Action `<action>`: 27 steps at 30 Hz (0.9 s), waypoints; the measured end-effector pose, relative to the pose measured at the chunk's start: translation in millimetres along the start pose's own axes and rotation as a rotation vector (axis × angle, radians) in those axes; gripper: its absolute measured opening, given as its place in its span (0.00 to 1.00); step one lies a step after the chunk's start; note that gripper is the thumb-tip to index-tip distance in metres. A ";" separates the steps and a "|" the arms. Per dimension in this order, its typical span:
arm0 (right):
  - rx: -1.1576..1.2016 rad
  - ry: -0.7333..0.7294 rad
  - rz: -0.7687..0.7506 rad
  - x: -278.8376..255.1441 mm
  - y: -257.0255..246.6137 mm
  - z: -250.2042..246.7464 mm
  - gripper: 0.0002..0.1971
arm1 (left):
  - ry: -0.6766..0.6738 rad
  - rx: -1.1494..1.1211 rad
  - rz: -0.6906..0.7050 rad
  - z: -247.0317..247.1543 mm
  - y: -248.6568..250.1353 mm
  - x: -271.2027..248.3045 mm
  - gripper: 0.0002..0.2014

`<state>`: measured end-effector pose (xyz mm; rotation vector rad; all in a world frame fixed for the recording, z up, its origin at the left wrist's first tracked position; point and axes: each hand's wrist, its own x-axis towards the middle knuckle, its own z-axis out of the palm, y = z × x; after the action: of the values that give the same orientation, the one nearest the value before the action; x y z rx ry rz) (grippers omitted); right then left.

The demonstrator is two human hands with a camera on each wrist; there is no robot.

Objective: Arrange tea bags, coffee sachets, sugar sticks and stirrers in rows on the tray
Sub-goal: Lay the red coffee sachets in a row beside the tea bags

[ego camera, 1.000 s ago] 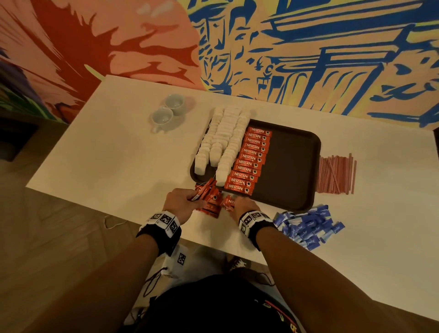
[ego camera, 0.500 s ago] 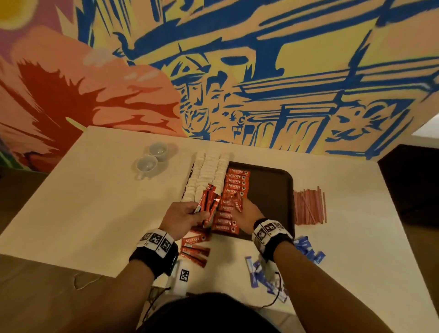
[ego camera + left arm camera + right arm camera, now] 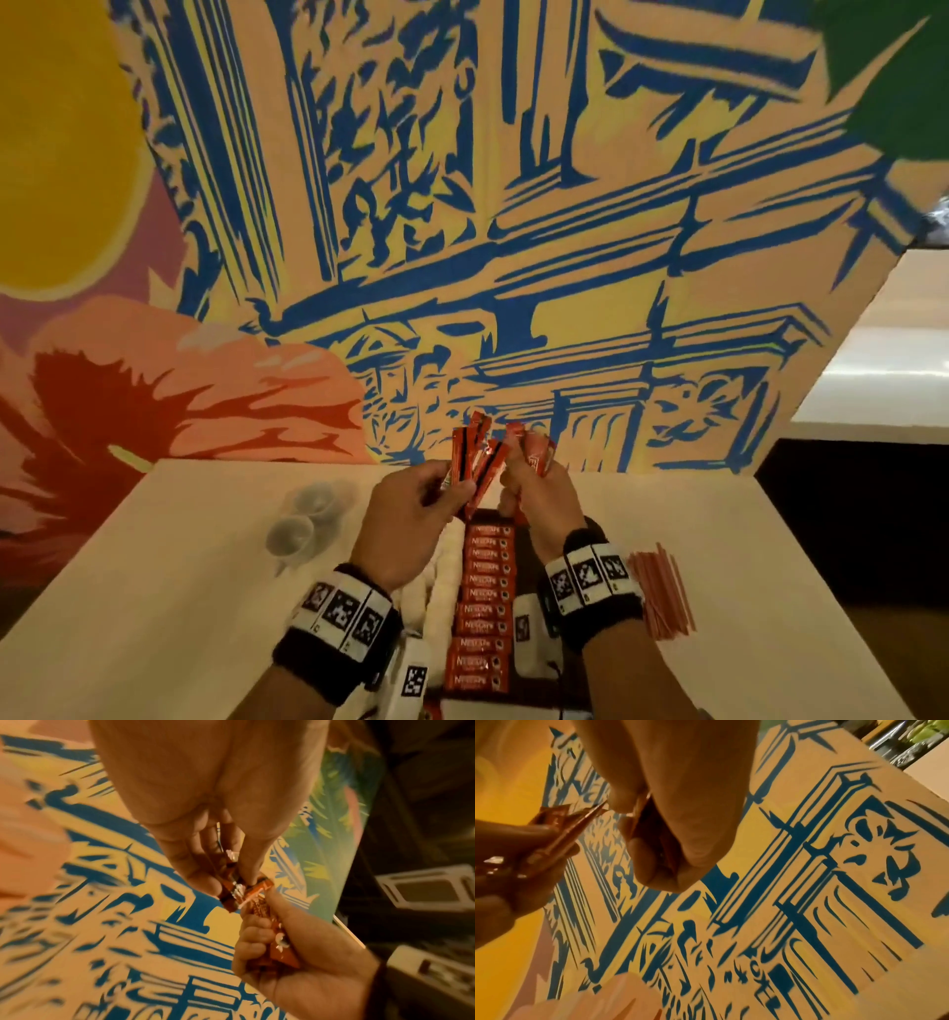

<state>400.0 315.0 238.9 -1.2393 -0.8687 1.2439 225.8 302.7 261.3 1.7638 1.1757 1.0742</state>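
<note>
Both hands are raised above the dark tray (image 3: 524, 575), close together. My left hand (image 3: 452, 488) pinches a fan of red coffee sachets (image 3: 475, 457); in the left wrist view its fingers (image 3: 203, 880) close on their ends (image 3: 231, 892). My right hand (image 3: 513, 478) grips a second bunch of sachets (image 3: 536, 452), which shows as the sachets (image 3: 277, 939) inside its curled fingers (image 3: 649, 841). On the tray lies a neat row of coffee sachets (image 3: 485, 606), with white tea bags (image 3: 436, 580) in rows to its left. Red stirrers (image 3: 662, 591) lie on the table to the right.
Two small white cups (image 3: 303, 519) stand on the white table (image 3: 179, 591), left of the tray. A painted mural wall (image 3: 513, 231) rises straight behind the table's far edge. The table's right edge drops to a dark floor.
Both hands have lifted off the tray's front edge and come up together with sachets in them. The head view has tilted up, so the wall now fills most of it.
</note>
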 end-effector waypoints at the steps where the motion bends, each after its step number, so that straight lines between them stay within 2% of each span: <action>1: 0.057 0.013 -0.005 -4.2 -5.5 2.8 0.22 | 0.040 0.089 0.051 0.0 4.5 3.5 0.05; 4: 0.196 0.029 -0.015 -13.6 -10.8 13.2 0.25 | 0.179 0.350 0.208 4.3 16.5 9.4 0.05; 8: 0.290 0.080 0.005 -23.8 -13.0 19.9 0.30 | 0.318 0.436 0.317 9.2 26.3 13.1 0.06; 11: 0.184 0.066 -0.021 -27.1 -19.1 27.9 0.34 | 0.265 0.504 0.334 13.5 29.2 12.3 0.10; 12: 0.162 0.059 -0.039 -28.1 -23.8 31.5 0.33 | 0.235 0.520 0.334 16.9 30.4 10.9 0.10; 17: 0.193 0.088 -0.063 -30.7 -45.5 35.6 0.15 | 0.123 0.537 0.339 16.7 44.0 13.1 0.06; 20: 0.261 0.084 -0.037 -33.5 -54.1 34.0 0.09 | 0.081 0.425 0.362 6.5 49.3 17.4 0.08; 24: 0.412 0.028 -0.033 -36.5 -65.9 27.5 0.16 | 0.039 0.157 0.315 -3.0 59.8 10.0 0.17; 27: 0.512 -0.031 -0.044 -40.5 -77.1 20.8 0.13 | 0.057 0.013 0.267 -11.4 65.3 4.7 0.19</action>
<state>388.4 288.0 323.4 -0.7878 -0.5447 1.3454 237.3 289.0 325.3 1.9508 1.0009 1.2806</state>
